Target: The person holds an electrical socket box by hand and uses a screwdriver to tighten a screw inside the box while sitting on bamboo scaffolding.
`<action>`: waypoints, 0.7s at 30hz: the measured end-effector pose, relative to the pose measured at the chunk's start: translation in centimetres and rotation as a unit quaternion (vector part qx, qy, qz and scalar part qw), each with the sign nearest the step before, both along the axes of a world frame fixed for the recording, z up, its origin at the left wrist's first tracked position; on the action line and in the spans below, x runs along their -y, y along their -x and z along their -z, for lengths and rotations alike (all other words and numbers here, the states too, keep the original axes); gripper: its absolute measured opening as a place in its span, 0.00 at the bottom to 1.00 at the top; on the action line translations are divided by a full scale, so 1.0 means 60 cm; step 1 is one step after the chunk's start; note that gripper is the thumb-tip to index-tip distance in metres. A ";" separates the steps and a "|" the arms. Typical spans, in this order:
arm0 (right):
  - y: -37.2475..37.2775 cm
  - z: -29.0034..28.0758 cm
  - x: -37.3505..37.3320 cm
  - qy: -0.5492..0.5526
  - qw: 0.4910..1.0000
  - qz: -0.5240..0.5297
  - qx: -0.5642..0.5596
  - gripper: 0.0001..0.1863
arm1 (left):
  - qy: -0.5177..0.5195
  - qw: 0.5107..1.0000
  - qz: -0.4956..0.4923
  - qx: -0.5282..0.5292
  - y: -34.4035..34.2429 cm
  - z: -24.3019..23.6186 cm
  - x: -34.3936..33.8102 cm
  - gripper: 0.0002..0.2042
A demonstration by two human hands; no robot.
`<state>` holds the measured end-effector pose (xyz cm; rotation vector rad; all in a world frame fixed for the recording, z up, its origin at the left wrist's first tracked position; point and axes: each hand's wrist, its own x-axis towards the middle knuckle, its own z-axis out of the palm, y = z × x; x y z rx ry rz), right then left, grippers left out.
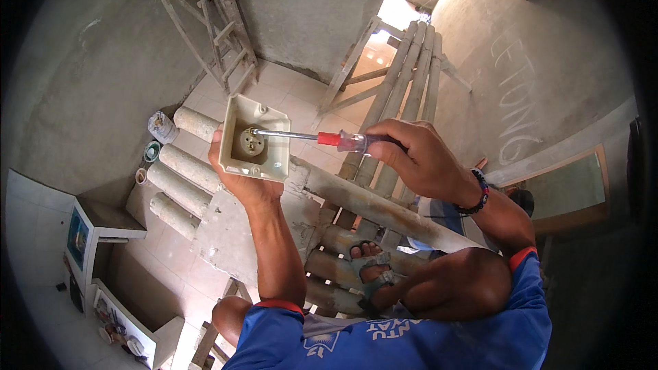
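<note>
A square, cream-coloured plastic box (271, 148) sits in the left hand (248, 189), which grips it from below and along its left side, fingers partly hidden behind it. The open face is turned up toward the viewer, showing straight, smooth walls, a thick rim and small round lugs at the corners. Inside, just above the left palm, is a round, pale fitting (251, 143) with small dark holes and brassy metal bits.

The right hand (419, 154) is closed around the handle of a screwdriver (330, 139), well to the right of the left hand. Its handle is clear plastic with a bright red collar; the shiny, slim metal shaft runs level leftward over the box's rim, its tip at the fitting's upper edge. Whether the tip sits in a screw is too small to tell. A dark braided bracelet (478, 192) circles the wrist behind the right hand.

Below the left hand lies a rough, grey-spattered board (236, 233); to its left, thick round poles (179, 190) crusted with pale plaster stick out. Beyond the right hand, long, jointed bamboo poles (404, 82) run away toward a bright opening. Past both hands are bare grey plaster walls (301, 10), a pale tiled floor (291, 85) and, beyond the left hand, a weathered wooden trestle (218, 34).
</note>
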<state>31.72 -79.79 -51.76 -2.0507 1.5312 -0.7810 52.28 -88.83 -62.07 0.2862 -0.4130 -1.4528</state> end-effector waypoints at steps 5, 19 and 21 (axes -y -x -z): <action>-0.006 -0.001 -0.007 0.031 0.999 0.036 -0.005 0.11 | -0.001 1.000 -0.003 0.010 0.004 0.006 0.002 0.17; -0.003 -0.003 -0.008 -0.030 0.999 0.025 -0.025 0.13 | -0.043 0.999 -0.017 0.025 0.008 -0.012 -0.009 0.17; 0.009 -0.005 -0.008 -0.092 0.995 0.016 -0.035 0.17 | -0.049 0.998 -0.018 0.021 0.008 -0.009 -0.006 0.17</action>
